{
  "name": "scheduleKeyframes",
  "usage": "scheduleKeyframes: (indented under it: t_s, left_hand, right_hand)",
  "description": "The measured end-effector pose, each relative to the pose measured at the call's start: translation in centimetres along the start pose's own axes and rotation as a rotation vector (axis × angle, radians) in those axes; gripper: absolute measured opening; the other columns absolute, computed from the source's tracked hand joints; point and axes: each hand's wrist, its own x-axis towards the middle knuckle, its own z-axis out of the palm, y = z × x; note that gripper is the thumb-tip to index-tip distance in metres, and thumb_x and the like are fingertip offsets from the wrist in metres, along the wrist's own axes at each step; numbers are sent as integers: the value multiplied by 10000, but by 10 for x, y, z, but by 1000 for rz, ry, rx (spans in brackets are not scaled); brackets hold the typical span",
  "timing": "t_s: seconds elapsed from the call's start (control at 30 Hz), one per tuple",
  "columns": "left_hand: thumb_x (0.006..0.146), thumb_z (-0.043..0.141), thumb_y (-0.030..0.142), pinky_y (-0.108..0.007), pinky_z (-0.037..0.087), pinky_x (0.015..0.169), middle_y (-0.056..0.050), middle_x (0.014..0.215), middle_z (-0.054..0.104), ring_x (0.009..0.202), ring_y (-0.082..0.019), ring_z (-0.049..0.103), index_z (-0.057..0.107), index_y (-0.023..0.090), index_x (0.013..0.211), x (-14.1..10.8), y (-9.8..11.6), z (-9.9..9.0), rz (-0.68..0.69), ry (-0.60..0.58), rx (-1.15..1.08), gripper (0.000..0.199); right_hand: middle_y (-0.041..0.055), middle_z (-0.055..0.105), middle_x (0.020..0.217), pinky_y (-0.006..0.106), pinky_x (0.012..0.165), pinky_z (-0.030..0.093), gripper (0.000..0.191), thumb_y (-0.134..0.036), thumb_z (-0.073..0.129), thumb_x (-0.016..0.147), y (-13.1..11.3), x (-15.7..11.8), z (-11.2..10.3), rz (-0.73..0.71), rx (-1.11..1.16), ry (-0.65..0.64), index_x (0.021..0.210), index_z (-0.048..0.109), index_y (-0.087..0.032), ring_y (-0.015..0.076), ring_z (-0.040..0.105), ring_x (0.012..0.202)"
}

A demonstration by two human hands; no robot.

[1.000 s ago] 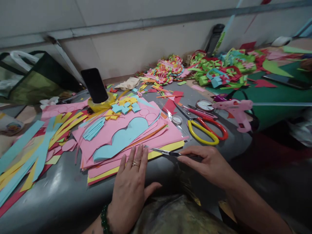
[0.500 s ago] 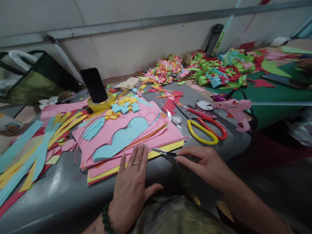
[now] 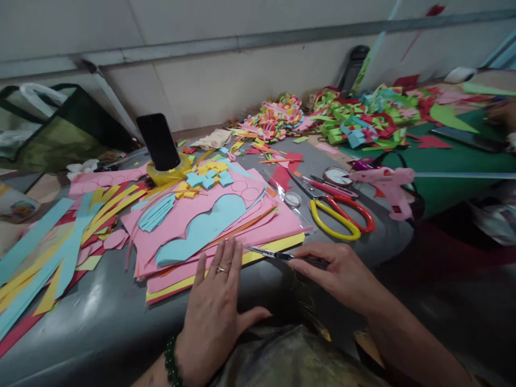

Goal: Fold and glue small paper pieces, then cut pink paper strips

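My left hand (image 3: 220, 298) lies flat with its fingers stretched out over the near edge of a stack of coloured paper (image 3: 274, 227). Pink sheets are on top, with yellow and red ones showing underneath. In my right hand (image 3: 338, 277) is a craft knife (image 3: 278, 255), its blade pointing left and its tip by my left fingertips at the paper's edge. Whether the tip touches the paper, I cannot tell. A blue scalloped paper piece (image 3: 203, 228) rests on the stack beyond my left hand, near a bundle of thin blue strips (image 3: 157, 212).
Scissors (image 3: 334, 217) with yellow and red handles lie right of the stack, beside a pink glue gun (image 3: 389, 185). A phone (image 3: 158, 141) leans on a yellow tape roll (image 3: 169, 171). Paper strips (image 3: 72, 242) spread at left; paper flowers (image 3: 282, 118) pile at the back. Another person's hand (image 3: 502, 113) shows far right.
The view has shifted very slightly. The craft knife has moved a little to the left with my right hand, while my left hand stays on the paper.
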Motion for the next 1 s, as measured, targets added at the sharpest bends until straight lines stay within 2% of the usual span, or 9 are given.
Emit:
scheduleKeyframes:
  t_s: [0.27, 0.53, 0.7, 1.0]
  left_hand:
    - [779, 534, 606, -526, 181, 1108, -118, 1482, 328, 1351, -291, 335, 276, 111, 1432, -6, -7, 1, -2, 12, 18, 859]
    - [766, 558, 604, -562, 214, 1084, -119, 1480, 325, 1343, -313, 345, 305, 120, 1423, -1, -3, 0, -17, 12, 31, 854]
    - [768, 560, 597, -527, 282, 1075, -135, 1460, 362, 1325, -296, 381, 321, 66, 1406, 0, -3, 0, 21, 16, 28, 864]
    - [746, 595, 586, -533, 311, 1064, -149, 1455, 373, 1326, -301, 380, 322, 68, 1402, 1, -2, 1, 16, 21, 17, 880]
  right_hand:
    - [-7, 718, 801, 246, 662, 453, 149, -332, 612, 823, -1, 2, 3, -17, -16, 17, 819, 705, -215, 155, 644, 747]
    - [-9, 718, 802, 246, 664, 456, 148, -334, 611, 827, -1, 1, 2, -10, -8, 15, 813, 704, -220, 152, 643, 744]
    - [-8, 717, 811, 246, 677, 458, 147, -334, 610, 829, 1, 0, 1, -21, -6, 9, 825, 701, -219, 153, 642, 757]
    - [-6, 715, 794, 250, 667, 452, 163, -350, 611, 828, 1, 0, 1, -16, 5, -15, 818, 700, -212, 155, 637, 739]
